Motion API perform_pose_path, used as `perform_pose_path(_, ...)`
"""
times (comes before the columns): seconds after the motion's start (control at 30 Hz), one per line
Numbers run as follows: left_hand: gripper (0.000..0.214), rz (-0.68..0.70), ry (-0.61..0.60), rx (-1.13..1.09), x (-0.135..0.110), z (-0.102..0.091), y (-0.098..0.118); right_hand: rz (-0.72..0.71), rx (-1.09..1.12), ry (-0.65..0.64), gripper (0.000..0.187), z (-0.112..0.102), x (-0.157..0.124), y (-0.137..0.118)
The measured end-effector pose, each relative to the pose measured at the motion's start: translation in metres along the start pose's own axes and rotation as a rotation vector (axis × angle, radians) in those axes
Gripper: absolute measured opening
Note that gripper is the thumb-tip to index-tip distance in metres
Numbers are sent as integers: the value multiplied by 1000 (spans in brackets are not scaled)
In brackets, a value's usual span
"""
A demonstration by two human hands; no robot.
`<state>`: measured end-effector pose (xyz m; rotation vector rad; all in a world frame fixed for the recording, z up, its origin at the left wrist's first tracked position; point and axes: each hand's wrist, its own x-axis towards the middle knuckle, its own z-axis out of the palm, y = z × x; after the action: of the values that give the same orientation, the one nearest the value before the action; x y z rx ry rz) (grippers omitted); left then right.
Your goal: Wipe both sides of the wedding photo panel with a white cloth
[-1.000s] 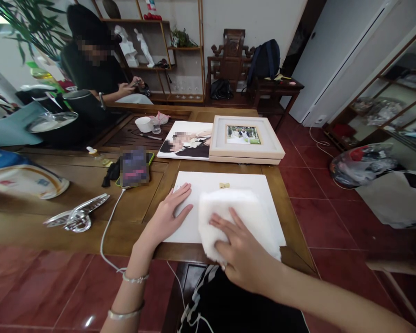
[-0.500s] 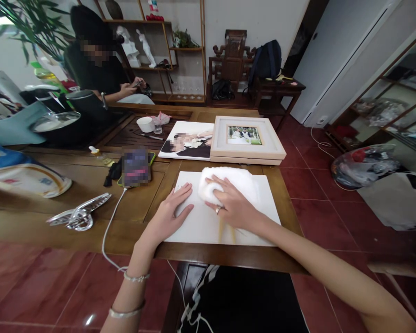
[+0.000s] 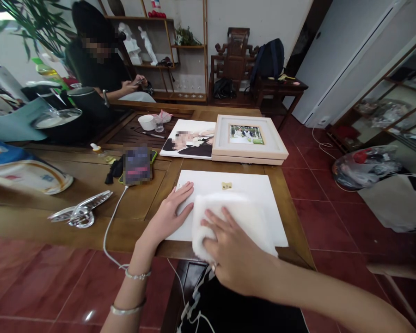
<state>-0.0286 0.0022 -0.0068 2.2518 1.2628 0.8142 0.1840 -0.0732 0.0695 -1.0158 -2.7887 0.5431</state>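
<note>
A white rectangular panel (image 3: 183, 185) lies flat on the wooden table, a small brass-coloured plate with holes (image 3: 226, 186) on its far half. Fingers stretched out, my left hand (image 3: 171, 210) rests on the panel's left edge. My right hand (image 3: 230, 252) holds a fluffy white cloth (image 3: 253, 219), its fingers bent over the top. The cloth covers the panel's near part and hangs past the near table edge. Part of my right thumb is hidden in the cloth.
Behind the panel are stacked picture frames (image 3: 277, 145) and a photo print (image 3: 194, 150). A phone (image 3: 137, 166) with a white cable (image 3: 111, 217), a silver winged ornament (image 3: 81, 210) and a wipes pack (image 3: 27, 169) are to the left. Across the table sits a person (image 3: 100, 64).
My right hand has drawn the cloth toward me, from the panel's far part to its near edge. The brass-coloured plate has come into view. My left hand has stayed in place.
</note>
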Motion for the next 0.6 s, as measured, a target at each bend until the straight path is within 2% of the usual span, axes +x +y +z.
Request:
perform_pose_path(0.1,46,12,-3,4,0,0,0,-21,43,-34,26,0,-10,-8)
perform_pose_path(0.17,46,12,0,4,0,0,1,12,67,-12,24,0,-7,-2)
perform_pose_path(0.43,47,-6,-5,-1,0,1,2,187,-27,173,22,-3,42,64)
perform_pose_path(0.5,48,-12,-13,-7,-1,0,3,210,-31,169,24,-5,53,72)
perform_pose_path(0.6,52,-13,9,-51,-3,-2,4,238,-50,135,24,-6,64,70)
